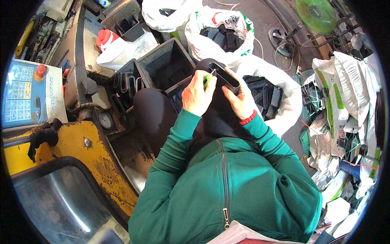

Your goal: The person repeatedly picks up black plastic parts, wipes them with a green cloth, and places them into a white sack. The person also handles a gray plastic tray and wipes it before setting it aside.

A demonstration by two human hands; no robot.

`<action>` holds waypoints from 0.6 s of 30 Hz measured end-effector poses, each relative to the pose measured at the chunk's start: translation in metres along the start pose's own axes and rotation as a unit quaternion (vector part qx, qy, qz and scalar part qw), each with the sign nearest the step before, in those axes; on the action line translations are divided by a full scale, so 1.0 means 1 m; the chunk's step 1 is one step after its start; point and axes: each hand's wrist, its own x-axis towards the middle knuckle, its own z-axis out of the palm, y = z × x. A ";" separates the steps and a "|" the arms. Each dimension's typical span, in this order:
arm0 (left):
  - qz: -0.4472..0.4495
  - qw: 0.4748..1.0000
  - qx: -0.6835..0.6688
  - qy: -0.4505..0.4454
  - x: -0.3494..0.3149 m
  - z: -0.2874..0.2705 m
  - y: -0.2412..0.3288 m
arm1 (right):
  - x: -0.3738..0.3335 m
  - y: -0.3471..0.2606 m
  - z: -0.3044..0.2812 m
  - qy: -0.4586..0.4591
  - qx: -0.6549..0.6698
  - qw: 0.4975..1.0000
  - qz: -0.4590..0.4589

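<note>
Over my lap, my right hand (pixel 243 101) grips a black hollow plastic part (pixel 227 80), an oblong sleeve with rounded ends and its open end turned up. A red bead bracelet circles that wrist. My left hand (pixel 197 94) is closed around a small tool with a yellow-green handle (pixel 206 80). Its thin metal tip meets the near left rim of the part; whether it is a blade I cannot tell. Most of the handle is hidden by my fingers.
White sacks (pixel 284 116) of black parts stand ahead and right. A grey bin (pixel 152 61) and a box of similar parts (pixel 128 83) sit ahead left. At left is a yellow machine (pixel 99 162) with a control panel (pixel 24 95). A green fan (pixel 315 16) stands far right, above piled bags (pixel 329 138).
</note>
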 end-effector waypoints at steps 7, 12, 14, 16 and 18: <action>-0.198 0.978 -0.014 0.064 0.016 -0.016 -0.097 | 0.029 0.008 -0.018 0.015 0.064 0.998 0.021; -0.267 0.955 -0.126 0.037 0.028 -0.013 -0.088 | 0.148 0.052 -0.037 0.066 -0.083 0.994 -0.040; -0.138 0.989 -0.050 -0.013 0.036 -0.014 -0.067 | 0.159 0.045 -0.060 0.051 -0.128 0.990 0.020; 0.038 0.996 0.026 -0.077 0.055 -0.018 -0.039 | 0.150 0.045 -0.104 0.055 -0.229 0.972 -0.008; 0.226 0.965 0.054 -0.121 0.073 0.002 -0.031 | 0.113 0.028 -0.169 0.088 -0.245 0.965 -0.033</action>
